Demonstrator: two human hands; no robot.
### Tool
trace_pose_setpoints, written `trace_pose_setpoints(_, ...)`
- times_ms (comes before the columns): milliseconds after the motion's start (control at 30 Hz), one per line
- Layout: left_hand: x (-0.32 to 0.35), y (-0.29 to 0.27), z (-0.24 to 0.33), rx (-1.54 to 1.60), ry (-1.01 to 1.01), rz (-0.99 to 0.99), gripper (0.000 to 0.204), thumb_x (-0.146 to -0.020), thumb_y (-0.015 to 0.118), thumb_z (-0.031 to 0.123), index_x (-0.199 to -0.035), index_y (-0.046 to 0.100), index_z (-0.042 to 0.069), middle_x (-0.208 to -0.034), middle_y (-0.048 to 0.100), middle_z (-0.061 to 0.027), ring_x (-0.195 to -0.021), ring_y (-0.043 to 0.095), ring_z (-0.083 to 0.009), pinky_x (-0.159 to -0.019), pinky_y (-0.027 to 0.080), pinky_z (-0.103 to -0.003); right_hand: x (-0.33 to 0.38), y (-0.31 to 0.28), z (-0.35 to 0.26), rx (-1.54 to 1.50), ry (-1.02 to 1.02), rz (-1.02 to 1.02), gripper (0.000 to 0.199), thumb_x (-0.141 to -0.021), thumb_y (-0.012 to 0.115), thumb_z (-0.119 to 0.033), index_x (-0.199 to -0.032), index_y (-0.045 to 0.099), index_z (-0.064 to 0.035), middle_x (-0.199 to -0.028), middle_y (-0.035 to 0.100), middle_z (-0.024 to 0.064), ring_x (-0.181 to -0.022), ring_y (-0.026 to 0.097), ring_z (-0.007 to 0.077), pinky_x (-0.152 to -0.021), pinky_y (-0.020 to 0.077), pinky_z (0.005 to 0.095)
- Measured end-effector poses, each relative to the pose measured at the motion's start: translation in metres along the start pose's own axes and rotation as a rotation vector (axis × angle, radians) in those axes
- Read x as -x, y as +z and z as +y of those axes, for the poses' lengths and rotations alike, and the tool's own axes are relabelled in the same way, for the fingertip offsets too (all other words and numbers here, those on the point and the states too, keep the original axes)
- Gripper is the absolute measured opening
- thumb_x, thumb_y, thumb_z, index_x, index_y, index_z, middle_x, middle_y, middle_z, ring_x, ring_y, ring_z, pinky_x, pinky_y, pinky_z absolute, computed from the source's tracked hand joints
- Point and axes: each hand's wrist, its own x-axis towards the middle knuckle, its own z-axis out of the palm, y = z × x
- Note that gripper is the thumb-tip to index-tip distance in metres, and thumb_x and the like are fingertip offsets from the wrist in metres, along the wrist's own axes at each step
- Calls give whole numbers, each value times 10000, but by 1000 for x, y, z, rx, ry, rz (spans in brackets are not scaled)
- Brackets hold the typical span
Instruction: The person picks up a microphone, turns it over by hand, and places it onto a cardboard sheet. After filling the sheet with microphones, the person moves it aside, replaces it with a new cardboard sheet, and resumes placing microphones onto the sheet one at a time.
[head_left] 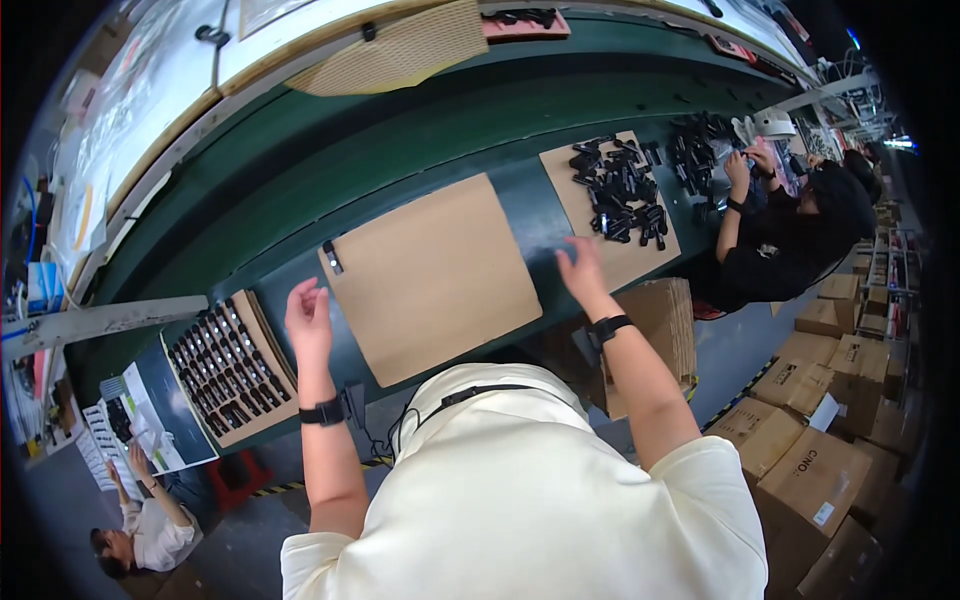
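Observation:
A plain brown cardboard sheet (435, 280) lies on the dark green bench in front of me. One small black piece with a silver part (332, 257) rests at its far left corner. My left hand (308, 312) hovers just beside the sheet's left edge, near that piece, fingers loosely bent and nothing visible in them. Beyond the sheet's right edge is my right hand (583, 272), thumb and fingers apart and slightly blurred, holding nothing. It is nearest to a second cardboard sheet (652, 258), which carries a heap of black pieces (622, 195).
At left, a cardboard sheet holds black pieces in rows (228, 365). A metal post (120, 322) crosses there. Co-workers sit at both ends; the right one (790, 235) handles items beside more black pieces (695, 150). An open carton (650, 325) stands below the bench, right.

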Motion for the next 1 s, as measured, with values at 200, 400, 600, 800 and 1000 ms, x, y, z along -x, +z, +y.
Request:
trace_pose_setpoints(200, 40, 15, 48, 48, -51, -79, 197, -922, 620, 89, -1095, 607, -5, -917, 618, -14, -825, 555, -84, -741, 438, -214, -28, -15, 87, 44, 270, 9, 340, -757, 757, -169, -1028, 590, -51, -1010, 592, 153, -965, 556, 356, -875, 463, 417)
trace_pose_setpoints(400, 65, 54, 116, -82, 71, -182, 153, -913, 612, 55, -1052, 617, -8, -938, 631, -33, -853, 571, -100, -778, 457, -237, -48, -14, 85, 256, 373, -13, 343, -724, 779, -199, -971, 584, -63, -989, 560, 153, -985, 537, 373, -868, 461, 433)
trace_pose_setpoints(600, 77, 79, 168, -115, 224, -249, 135, -885, 620, 23, -1015, 626, -14, -963, 640, -68, -882, 599, -139, -829, 474, -262, -52, -16, 86, 234, 378, 5, 275, -786, 730, -194, -991, 605, -60, -1035, 571, 145, -964, 574, 352, -848, 486, 421)
trace_pose_setpoints(800, 80, 89, 187, -83, 273, -282, 165, -855, 637, 2, -1019, 629, -6, -981, 634, -91, -885, 606, -166, -824, 479, -272, -57, -45, 19, -618, 234, -18, 214, -852, 615, -43, -1065, 633, -25, -864, 617, 79, -696, 589, 200, -663, 487, 291)
trace_pose_setpoints(1000, 90, 79, 230, -69, 483, -320, 249, -802, 682, 18, -1047, 637, 19, -1032, 620, -113, -913, 618, -244, -875, 472, -329, -50, -144, -146, -702, -182, -352, 200, -894, 585, -22, -1082, 634, 27, -921, 585, 68, -819, 532, 121, -726, 426, 243)
